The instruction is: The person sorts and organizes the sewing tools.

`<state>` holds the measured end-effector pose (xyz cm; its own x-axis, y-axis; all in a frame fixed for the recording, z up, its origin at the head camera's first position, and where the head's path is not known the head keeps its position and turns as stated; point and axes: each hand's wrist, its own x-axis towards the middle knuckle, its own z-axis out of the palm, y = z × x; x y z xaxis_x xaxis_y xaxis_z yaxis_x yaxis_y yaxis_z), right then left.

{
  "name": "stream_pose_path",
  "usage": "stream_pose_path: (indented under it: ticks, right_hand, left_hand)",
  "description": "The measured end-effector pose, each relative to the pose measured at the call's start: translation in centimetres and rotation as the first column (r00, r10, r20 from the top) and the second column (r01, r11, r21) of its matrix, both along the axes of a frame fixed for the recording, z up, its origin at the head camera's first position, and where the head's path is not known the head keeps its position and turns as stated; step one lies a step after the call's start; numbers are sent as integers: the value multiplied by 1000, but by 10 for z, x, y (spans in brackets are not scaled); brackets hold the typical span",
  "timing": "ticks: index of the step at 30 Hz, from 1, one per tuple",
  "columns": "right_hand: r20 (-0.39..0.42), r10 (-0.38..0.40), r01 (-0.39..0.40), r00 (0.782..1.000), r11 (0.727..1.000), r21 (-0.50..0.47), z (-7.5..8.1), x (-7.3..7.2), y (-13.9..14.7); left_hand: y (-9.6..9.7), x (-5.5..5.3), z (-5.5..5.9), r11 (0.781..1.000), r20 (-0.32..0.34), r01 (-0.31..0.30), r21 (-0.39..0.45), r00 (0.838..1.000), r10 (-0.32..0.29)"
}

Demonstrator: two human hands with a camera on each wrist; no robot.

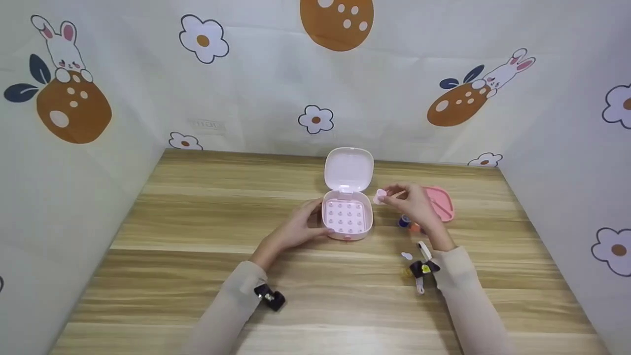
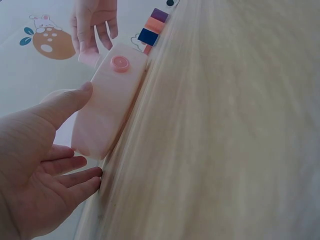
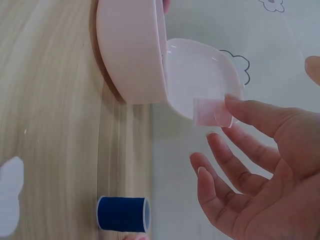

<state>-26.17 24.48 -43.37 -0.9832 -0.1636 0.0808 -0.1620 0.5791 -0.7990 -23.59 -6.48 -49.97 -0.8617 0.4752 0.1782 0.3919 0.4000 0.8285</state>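
A pale pink box [image 1: 369, 211] stands on the table with its lid [image 1: 349, 169] raised at the back; rows of small pegs line its inside. My left hand [image 1: 298, 227] holds the box's left side, thumb at the front edge and fingers along the side. Just right of the box, my right hand [image 1: 411, 201] pinches a light pink thread spool [image 3: 212, 112] between thumb and fingertips, raised above the table. Below that hand stand a dark blue thread spool [image 3: 122, 214] and an orange spool [image 1: 414, 227]. A purple spool [image 2: 160, 16] shows behind them in the left wrist view.
A coral pink tray [image 1: 446, 203] lies right of the box, partly behind my right hand. Nearer me are a small white piece [image 1: 406, 256] and a white-handled item [image 1: 424, 250], partly covered by the right wrist camera [image 1: 424, 268]. Patterned cloth walls [image 1: 256, 98] border the table.
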Motion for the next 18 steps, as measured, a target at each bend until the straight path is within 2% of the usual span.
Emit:
stream_pose_path:
  ticks: [18]
  right_hand:
    - [41, 17, -15, 999, 999, -50, -7, -3, -21]
  left_hand:
    - [0, 1, 0, 1000, -16, -13, -26, 1000, 13]
